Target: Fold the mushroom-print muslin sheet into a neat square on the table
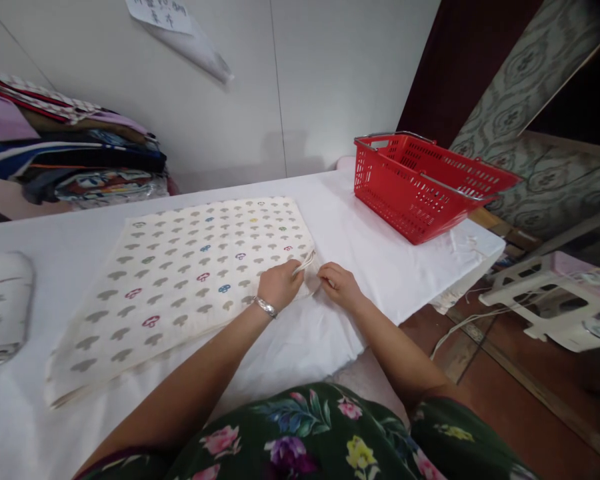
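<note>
A cream cloth (190, 267) printed with grey mushrooms and a few coloured ones lies folded in layers on the white-covered table. My left hand (280, 287), with a silver bracelet at the wrist, is closed on the cloth's near right corner, and folded edges stick up between thumb and fingers. Just to the right, my right hand (340, 285) has its fingers pinched together at the edge of the same corner. A thin pale layer spans the gap between the two hands. The fingertips of the right hand are partly hidden.
A red plastic basket (425, 190) with metal handles stands at the table's back right. Another folded printed cloth (3, 307) lies at the left. Stacked fabrics (75, 150) rise behind the table. A white sewing machine (555, 300) is at the right, with cables on the floor.
</note>
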`<state>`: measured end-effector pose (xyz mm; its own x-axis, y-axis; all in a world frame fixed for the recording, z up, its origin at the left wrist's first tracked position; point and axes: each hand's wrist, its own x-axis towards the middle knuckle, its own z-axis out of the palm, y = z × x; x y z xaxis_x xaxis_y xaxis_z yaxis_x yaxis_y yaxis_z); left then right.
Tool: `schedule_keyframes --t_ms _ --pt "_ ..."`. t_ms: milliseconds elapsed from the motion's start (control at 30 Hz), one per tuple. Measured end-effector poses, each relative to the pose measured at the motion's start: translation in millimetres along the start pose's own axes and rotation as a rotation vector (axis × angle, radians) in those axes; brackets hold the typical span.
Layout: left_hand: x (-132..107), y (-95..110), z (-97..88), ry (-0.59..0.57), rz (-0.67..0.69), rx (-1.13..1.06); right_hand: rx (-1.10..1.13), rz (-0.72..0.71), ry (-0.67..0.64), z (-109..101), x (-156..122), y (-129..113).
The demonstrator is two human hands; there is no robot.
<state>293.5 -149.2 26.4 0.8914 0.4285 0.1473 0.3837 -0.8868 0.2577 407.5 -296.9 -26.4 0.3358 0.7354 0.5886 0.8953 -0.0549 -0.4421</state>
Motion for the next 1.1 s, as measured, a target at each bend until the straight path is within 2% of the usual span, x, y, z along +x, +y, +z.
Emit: schedule_keyframes --t_ms 100,200,300,400,633,767,1100 --pt "0.4 -3.0 -3.9 0.028 0.036 -0.043 -0.068 -0.046 -0.184 -2.5 -0.6 3.1" --pt "-0.9 -4.3 -3.1 0.079 0.129 -0.097 -0.122 -0.050 -0.264 -1.3 1.0 5.7" --pt "-2.1 -4.4 0.4 0.142 0.208 -0.081 -0.131 -0.064 -0.216 -0.5 2.9 6.8" --pt "-2.2 -3.0 3.4 0.168 0.257 -0.036 -0.126 -0.115 -0.086 -2.6 4.3 4.9" --pt "-2.8 1.9 9.6 0.099 0.307 -0.096 -0.124 -0.142 0.085 -2.5 4.9 -2.5" --pt "-4.9 3.8 10.5 0.074 0.321 -0.089 -0.127 -0.153 0.098 0.2 4.8 -1.3" --pt "-5.7 3.7 13.5 0.096 0.341 -0.105 -0.126 -0.174 0.069 1.8 4.4 3.0"
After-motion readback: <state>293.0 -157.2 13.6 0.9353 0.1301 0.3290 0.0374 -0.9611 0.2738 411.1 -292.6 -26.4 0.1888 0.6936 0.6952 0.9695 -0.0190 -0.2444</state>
